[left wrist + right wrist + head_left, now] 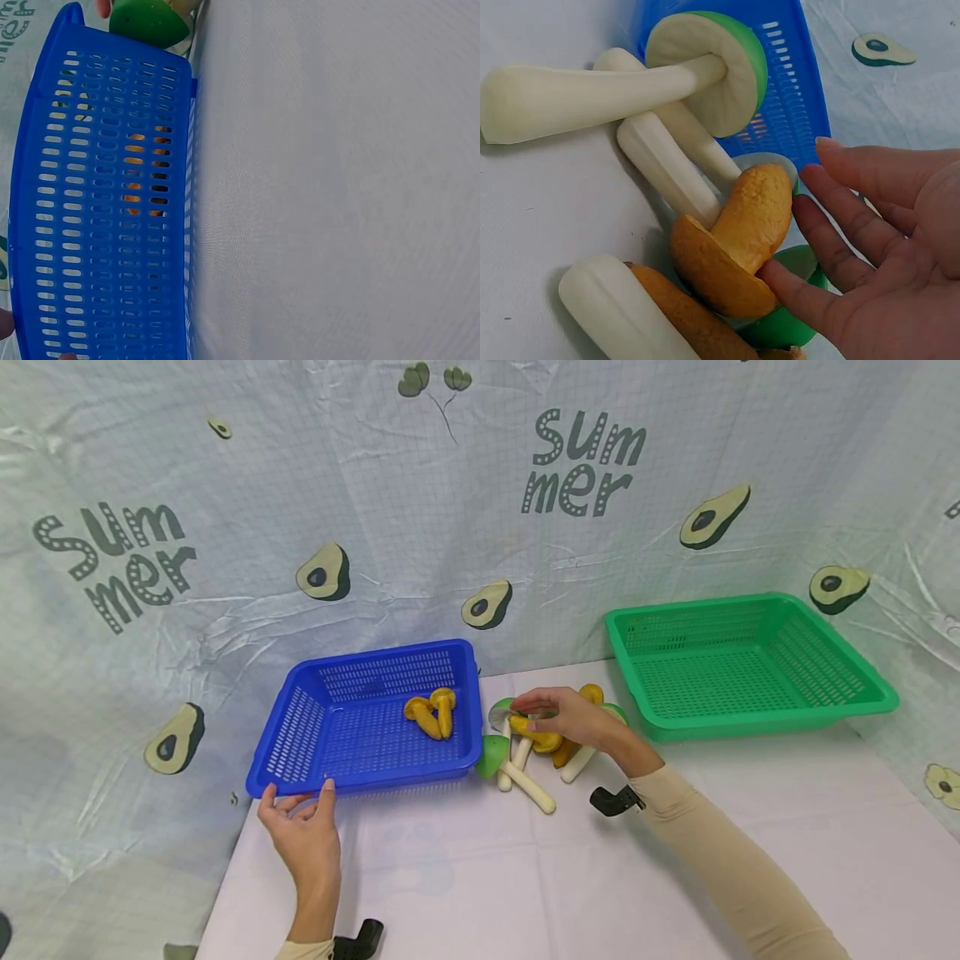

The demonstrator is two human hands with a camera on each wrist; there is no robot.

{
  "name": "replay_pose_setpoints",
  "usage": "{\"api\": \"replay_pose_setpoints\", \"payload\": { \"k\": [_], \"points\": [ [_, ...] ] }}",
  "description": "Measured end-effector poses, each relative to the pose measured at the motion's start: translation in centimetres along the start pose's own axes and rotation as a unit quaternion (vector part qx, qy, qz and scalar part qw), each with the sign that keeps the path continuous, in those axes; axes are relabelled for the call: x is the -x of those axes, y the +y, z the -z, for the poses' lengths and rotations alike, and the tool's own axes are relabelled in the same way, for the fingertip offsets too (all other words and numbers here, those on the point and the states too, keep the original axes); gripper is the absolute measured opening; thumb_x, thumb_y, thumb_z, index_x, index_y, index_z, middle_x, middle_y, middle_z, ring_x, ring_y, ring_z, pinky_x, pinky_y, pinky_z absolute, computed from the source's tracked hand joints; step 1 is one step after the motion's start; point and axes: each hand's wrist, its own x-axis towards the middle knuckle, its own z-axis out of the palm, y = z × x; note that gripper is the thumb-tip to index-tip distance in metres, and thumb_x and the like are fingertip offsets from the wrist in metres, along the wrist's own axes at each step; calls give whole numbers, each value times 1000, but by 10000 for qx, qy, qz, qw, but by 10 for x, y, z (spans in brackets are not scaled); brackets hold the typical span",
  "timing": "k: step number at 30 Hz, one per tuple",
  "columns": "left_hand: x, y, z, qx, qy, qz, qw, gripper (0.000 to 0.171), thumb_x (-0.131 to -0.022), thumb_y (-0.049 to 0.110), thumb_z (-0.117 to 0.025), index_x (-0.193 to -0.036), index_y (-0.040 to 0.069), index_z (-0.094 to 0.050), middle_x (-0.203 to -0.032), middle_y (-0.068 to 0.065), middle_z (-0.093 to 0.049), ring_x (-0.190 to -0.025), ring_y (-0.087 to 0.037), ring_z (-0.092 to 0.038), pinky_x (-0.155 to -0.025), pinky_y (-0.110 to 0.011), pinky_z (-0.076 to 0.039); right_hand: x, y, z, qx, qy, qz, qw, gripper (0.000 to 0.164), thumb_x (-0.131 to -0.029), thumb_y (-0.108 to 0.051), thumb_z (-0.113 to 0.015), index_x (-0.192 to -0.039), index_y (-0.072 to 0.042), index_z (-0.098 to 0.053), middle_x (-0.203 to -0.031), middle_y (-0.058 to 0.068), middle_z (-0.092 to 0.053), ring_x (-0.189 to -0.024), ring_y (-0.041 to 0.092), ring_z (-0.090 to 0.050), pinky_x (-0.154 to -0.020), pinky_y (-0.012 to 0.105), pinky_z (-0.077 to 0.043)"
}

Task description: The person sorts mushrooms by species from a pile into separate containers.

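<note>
My left hand grips the front rim of the blue basket near its left corner; in the left wrist view only fingertips show at the basket's edge. Two yellow toy mushrooms lie inside that basket. Over the pile between the baskets hovers my right hand, fingers extended and loosely spread. Its fingertips are right at a yellow mushroom, not wrapped round it. Beside this lie several green-capped mushrooms with white stems, one against the blue basket. The right hand partly hides the pile.
A green basket with no mushrooms inside stands at the back right. Behind both baskets hangs a pale cloth printed with avocados and lettering. The white tabletop extends in front of them.
</note>
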Motion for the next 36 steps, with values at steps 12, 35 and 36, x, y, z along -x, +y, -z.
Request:
{"api": "replay_pose_setpoints", "payload": {
  "k": [12, 35, 36],
  "points": [
    [0, -2, 1, -72, -14, 30, 10000, 84, -95, 25, -73, -158, 12, -20, -111, 1, -46, -75, 1, -55, -63, -10, -43, 7, -1, -2, 553, -446, 148, 9974, 42, -97, -3, -65, -139, -1, -58, -140, 18, -59, -133, 38, -52, -110, 50, -43],
    [0, -2, 0, -128, 16, -23, 9999, 83, -95, 27, -73, -158, 12, -20, -111, 1, -46, -78, -1, -55, -64, -10, -43, 11, -4, -1, 1838, -30, 616, 9810, 35, -93, -9, -73, -127, -4, -66, -117, 7, -66, -107, 25, -61, -98, 46, -51],
    [0, -3, 0, -141, 11, -21, 9999, 83, -95, 28, -72, -158, 13, -20, -111, 2, -45, -78, -2, -55, -64, -10, -43, 11, -4, -1, 1789, 11, 591, 9821, 33, -93, -9, -74, -125, -4, -66, -115, 6, -66, -106, 25, -61, -97, 45, -52]
  ]
}}
